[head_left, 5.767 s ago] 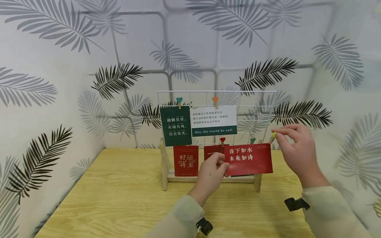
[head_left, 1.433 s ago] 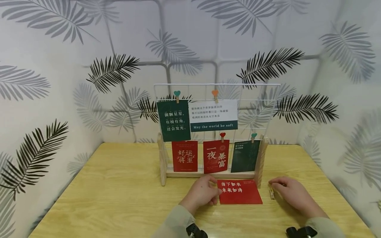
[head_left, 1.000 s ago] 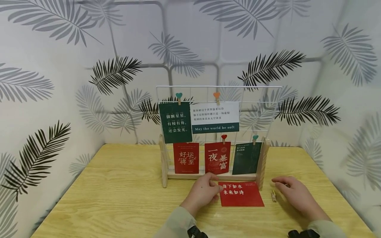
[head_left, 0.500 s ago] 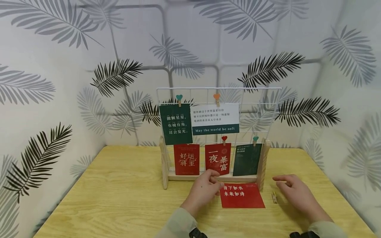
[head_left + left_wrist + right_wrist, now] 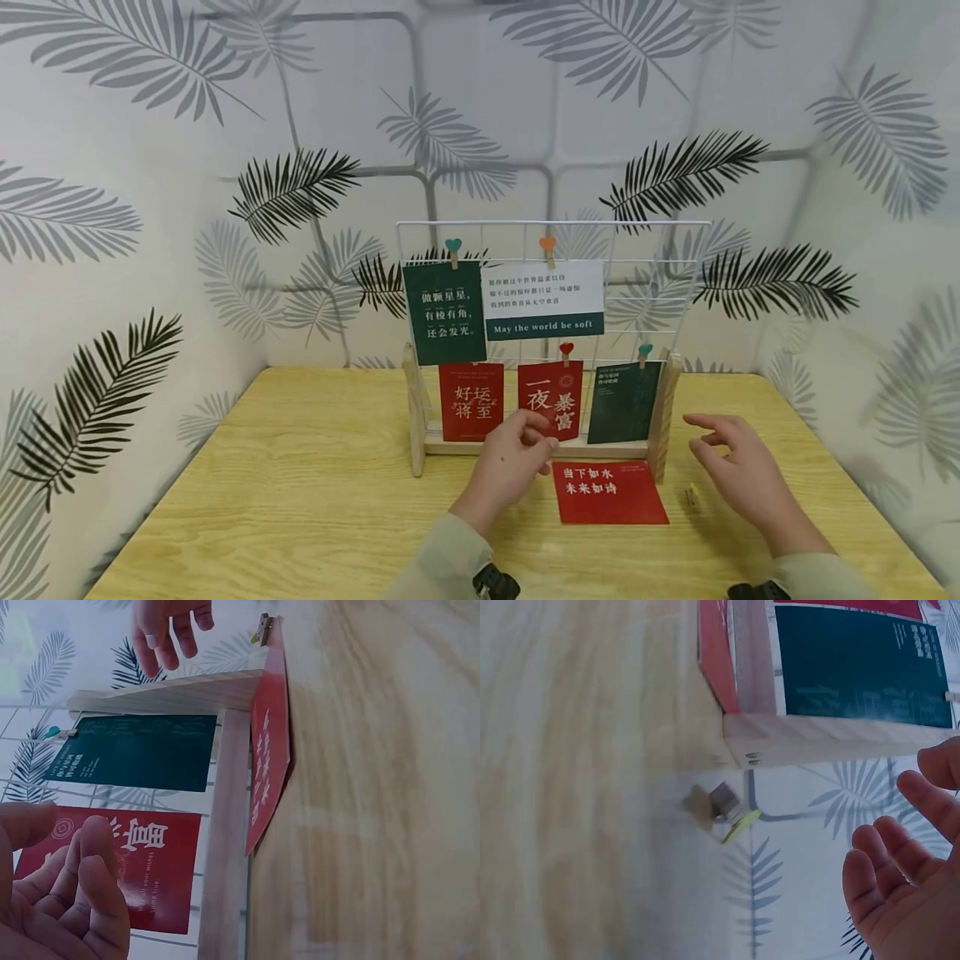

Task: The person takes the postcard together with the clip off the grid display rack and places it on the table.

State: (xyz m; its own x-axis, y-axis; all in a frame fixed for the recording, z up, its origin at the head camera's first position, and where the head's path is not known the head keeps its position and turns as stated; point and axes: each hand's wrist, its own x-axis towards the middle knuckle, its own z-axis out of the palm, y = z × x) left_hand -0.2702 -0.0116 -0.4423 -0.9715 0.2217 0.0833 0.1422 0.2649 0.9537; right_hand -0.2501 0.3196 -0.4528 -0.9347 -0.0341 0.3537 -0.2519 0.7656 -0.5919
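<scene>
A red card [image 5: 611, 504] with white characters lies on the table in front of the rack. Just right of it is a small wooden clothespin [image 5: 692, 497] with a yellow end, also visible as a clothespin [image 5: 727, 806] in the right wrist view. My left hand [image 5: 506, 467] is raised at the card's left, fingers loosely bent and holding nothing, overlapping a hanging red card [image 5: 543, 387]. Above and right of the clothespin, my right hand [image 5: 742, 479] hovers with relaxed fingers and nothing between them.
A white wire grid [image 5: 645, 222] stands in a wooden base [image 5: 450, 448]. Heart-topped clothespins hold a green card [image 5: 446, 346], a white-and-green card [image 5: 543, 292], another red card [image 5: 472, 425] and a dark green card [image 5: 622, 408]. Patterned walls surround the table [image 5: 300, 517].
Earlier the left hand held the red card before the rack and the right pinched the yellow-ended clothespin. Both were put on the table and let go; the hands have since lifted slightly away.
</scene>
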